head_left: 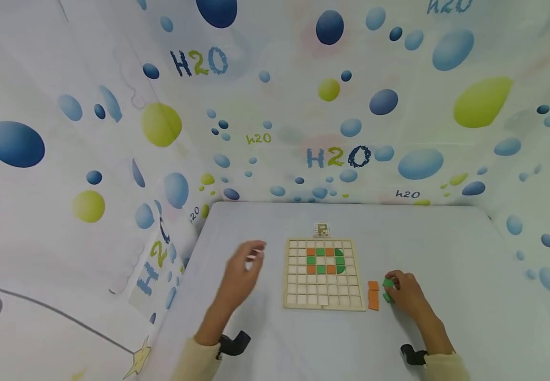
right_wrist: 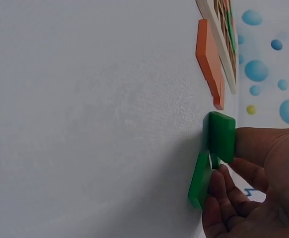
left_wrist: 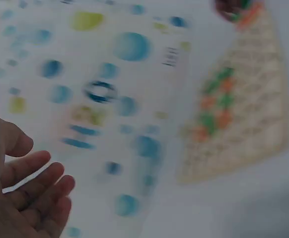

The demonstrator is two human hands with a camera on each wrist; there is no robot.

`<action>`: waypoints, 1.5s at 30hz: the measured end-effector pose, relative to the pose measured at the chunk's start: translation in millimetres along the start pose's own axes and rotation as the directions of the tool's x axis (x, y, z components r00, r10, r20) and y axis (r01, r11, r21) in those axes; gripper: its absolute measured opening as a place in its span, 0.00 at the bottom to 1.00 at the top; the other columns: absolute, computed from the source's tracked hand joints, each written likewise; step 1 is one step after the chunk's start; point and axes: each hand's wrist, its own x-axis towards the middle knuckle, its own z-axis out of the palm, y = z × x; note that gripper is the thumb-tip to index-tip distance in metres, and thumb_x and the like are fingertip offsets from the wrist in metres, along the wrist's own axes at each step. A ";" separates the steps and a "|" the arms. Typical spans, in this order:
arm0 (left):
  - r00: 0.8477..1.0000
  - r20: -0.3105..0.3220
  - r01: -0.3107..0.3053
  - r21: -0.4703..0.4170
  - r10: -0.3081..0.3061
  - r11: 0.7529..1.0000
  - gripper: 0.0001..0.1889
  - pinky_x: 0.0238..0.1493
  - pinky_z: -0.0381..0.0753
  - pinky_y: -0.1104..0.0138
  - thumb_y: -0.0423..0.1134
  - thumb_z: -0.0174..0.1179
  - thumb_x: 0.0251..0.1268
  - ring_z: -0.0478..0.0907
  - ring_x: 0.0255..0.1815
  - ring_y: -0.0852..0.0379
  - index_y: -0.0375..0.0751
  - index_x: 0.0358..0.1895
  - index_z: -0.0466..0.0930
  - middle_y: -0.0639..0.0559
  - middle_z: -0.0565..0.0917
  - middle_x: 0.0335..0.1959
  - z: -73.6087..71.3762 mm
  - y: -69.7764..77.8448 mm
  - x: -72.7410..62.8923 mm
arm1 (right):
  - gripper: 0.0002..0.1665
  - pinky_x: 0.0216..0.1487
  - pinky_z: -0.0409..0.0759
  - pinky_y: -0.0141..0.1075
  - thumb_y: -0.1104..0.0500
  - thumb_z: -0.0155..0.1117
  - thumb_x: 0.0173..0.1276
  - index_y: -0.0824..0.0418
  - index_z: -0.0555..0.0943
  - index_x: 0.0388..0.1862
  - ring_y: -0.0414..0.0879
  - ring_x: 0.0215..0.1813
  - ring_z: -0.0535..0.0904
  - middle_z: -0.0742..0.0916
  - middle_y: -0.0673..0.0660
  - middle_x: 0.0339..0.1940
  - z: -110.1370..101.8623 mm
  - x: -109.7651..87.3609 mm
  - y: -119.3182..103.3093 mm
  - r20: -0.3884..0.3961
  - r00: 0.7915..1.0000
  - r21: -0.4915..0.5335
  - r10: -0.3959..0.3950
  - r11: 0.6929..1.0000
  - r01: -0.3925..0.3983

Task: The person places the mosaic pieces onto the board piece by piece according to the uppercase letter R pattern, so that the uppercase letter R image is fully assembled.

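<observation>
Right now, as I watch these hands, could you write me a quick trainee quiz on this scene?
1. True or false: the left hand is holding an orange piece.

2. What colour of piece is the right hand touching?
a) orange
b) green
c) blue

3. What lies just beyond the far edge of the wooden board?

Key:
1. False; the left hand is empty.
2. b; it touches a green piece.
3. A small patterned card.

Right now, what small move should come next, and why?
Probably lift the upper green tile toward the board: the right hand seems to pinch that tile, and the board's lower squares are bare below the orange-and-green pattern.
</observation>
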 end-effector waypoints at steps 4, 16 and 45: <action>0.922 0.344 0.113 0.205 -0.180 0.972 0.26 0.75 0.70 0.44 0.41 0.54 0.84 0.69 0.78 0.39 0.37 0.78 0.67 0.38 0.72 0.76 61.8 -74.0 -16.4 | 0.20 0.51 0.79 0.52 0.66 0.66 0.73 0.75 0.75 0.59 0.58 0.49 0.76 0.79 0.69 0.48 -3.0 4.0 -2.3 0.012 1.000 0.012 0.017 1.000 -0.017; 0.837 0.509 -0.017 0.387 -0.198 0.922 0.32 0.73 0.63 0.34 0.47 0.58 0.80 0.59 0.82 0.35 0.50 0.82 0.65 0.39 0.62 0.83 89.7 -112.9 -27.2 | 0.18 0.50 0.77 0.51 0.66 0.64 0.75 0.74 0.76 0.59 0.57 0.48 0.74 0.79 0.67 0.47 2.8 22.7 -7.2 0.005 1.000 -0.016 -0.011 1.000 0.011; 0.859 0.475 -0.029 0.417 -0.191 0.909 0.31 0.70 0.64 0.38 0.51 0.57 0.79 0.62 0.79 0.37 0.52 0.81 0.67 0.41 0.65 0.81 92.9 -108.5 -26.8 | 0.15 0.56 0.75 0.62 0.63 0.65 0.78 0.65 0.80 0.59 0.60 0.56 0.78 0.80 0.64 0.54 67.5 36.5 -98.8 0.000 0.969 -0.015 -0.247 0.969 0.247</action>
